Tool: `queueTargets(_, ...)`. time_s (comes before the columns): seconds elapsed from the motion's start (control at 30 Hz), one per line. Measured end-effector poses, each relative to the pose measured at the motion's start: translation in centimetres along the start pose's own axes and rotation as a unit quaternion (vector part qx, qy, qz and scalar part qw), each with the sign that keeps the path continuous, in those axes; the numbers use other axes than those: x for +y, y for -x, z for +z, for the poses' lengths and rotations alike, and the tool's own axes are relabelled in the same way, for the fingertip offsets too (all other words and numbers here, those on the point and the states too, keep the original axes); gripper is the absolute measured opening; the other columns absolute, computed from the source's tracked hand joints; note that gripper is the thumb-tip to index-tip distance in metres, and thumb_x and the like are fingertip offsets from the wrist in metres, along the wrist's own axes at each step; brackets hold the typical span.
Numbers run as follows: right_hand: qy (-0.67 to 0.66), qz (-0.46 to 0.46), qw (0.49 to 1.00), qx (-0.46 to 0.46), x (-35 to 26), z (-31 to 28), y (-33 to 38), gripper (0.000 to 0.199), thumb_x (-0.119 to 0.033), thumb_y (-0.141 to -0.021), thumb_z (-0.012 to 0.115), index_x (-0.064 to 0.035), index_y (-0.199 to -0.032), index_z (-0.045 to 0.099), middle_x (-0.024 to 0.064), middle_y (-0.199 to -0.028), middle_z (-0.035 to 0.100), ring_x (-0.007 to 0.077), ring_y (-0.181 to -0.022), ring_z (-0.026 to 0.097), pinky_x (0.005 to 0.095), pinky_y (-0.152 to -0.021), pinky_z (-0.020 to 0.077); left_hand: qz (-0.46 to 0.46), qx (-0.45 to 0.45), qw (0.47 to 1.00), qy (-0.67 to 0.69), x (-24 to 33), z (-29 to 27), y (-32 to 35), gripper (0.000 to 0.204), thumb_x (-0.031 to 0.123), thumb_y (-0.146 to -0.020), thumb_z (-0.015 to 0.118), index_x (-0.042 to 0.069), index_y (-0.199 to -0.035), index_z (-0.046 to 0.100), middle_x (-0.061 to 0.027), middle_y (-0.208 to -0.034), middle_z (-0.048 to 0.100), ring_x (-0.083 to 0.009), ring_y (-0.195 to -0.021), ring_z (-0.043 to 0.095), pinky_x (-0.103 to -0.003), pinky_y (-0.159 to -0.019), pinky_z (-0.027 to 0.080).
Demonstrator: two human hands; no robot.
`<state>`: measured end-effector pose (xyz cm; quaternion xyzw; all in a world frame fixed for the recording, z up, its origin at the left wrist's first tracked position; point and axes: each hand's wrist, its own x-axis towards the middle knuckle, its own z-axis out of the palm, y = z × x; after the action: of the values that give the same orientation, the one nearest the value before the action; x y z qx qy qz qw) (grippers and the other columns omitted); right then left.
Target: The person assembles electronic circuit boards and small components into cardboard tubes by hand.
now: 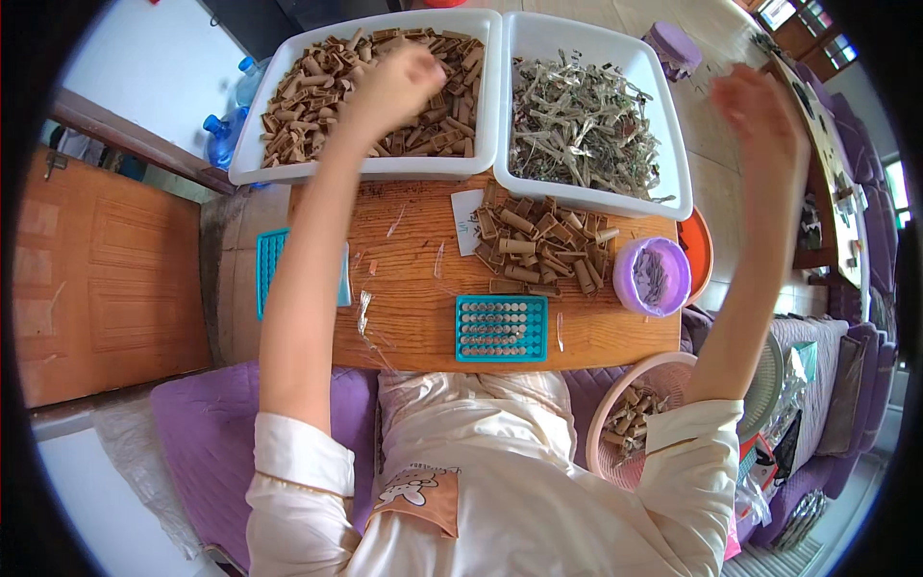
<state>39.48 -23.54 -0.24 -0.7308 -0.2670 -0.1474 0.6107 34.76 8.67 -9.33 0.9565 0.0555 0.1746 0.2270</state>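
My left hand [399, 88] is raised in front of the left white bin [490, 96], which is full of brown plastic casings [308, 106]. Its fingers look curled but are smeared by motion. My right hand [755, 111] is up to the right of the second white bin [678, 168], which holds a tangle of silvery metal strips [582, 120]. That hand is blurred too, and nothing can be made out in it. A heap of brown casings [543, 240] lies on the wooden table [413, 327]. Nearer me sits a teal tray [502, 356] with rows of small round metal pieces [490, 327].
A purple tub [625, 279] with small grey pieces stands at the table's right, by an orange basin [699, 245]. A pink basket [601, 404] holds more casings beside my right arm. Another teal tray [269, 260] is partly behind my left forearm. Thin silvery strips [364, 317] lie loose.
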Motion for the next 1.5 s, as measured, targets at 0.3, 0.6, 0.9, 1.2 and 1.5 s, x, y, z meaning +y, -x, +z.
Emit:
queueTargets(0.3,0.313,-0.015,0.903,-0.293,11.9,5.1,2.0,0.027,-0.012,-0.074,0.052,-0.0108,-0.1,0.054,0.0112,-0.087,0.056,0.0247,-0.08,0.055,0.0322,-0.072,0.0442,-0.171,-0.316,0.918,-0.169,-0.5,7.9,-1.5,0.029,0.021,-0.065,0.062,0.005,-0.089,0.056,-0.0117,-0.091,0.058,-0.0261,-0.086,0.056,-0.036,-0.073,0.045)
queueTargets(0.6,0.372,-0.244,0.811,-0.38,13.1,9.9,2.0,0.019,-0.015,-0.07,0.058,-0.0089,-0.087,0.057,0.0087,-0.093,0.05,0.0268,-0.094,0.044,0.038,-0.081,0.037,-0.173,-0.096,0.975,0.101,-0.3,6.0,0.3,0.027,0.024,-0.073,0.056,0.006,-0.093,0.055,-0.0112,-0.091,0.058,-0.0234,-0.086,0.055,-0.031,-0.074,0.042)
queueTargets(0.9,0.42,-0.207,0.806,-0.363,15.1,10.3,2.6,0.01,-0.018,-0.072,0.053,-0.0084,-0.075,0.057,0.0075,-0.092,0.054,0.0254,-0.095,0.046,0.0414,-0.083,0.0329,-0.224,0.017,0.807,0.547,4.4,3.6,7.9,0.022,0.014,-0.079,0.049,0.004,-0.099,0.05,0.0041,-0.06,0.038,-0.0036,-0.05,0.035,-0.017,-0.046,0.031)
queueTargets(1.2,-0.429,0.243,0.866,-0.086,8.1,8.7,3.5,0.014,-0.014,-0.087,0.037,-0.0044,-0.08,0.045,-0.0006,-0.06,0.04,0.008,-0.058,0.043,0.0236,-0.064,0.0416,-0.235,-0.004,0.657,0.717,8.8,5.3,15.9,0.015,0.019,-0.083,0.046,0.005,-0.088,0.05,-0.0013,-0.076,0.049,-0.0097,-0.068,0.049,-0.025,-0.066,0.043)
queueTargets(1.5,-0.439,0.361,0.805,-0.169,0.2,8.4,15.7,0.012,-0.015,-0.084,0.043,-0.005,-0.079,0.044,-0.002,-0.061,0.038,0.0058,-0.052,0.036,0.0197,-0.049,0.0327,-0.122,-0.005,0.744,0.657,12.8,1.8,20.2,0.019,0.016,-0.082,0.048,0.004,-0.096,0.045,-0.0026,-0.078,0.049,-0.0084,-0.063,0.049,-0.017,-0.053,0.04)
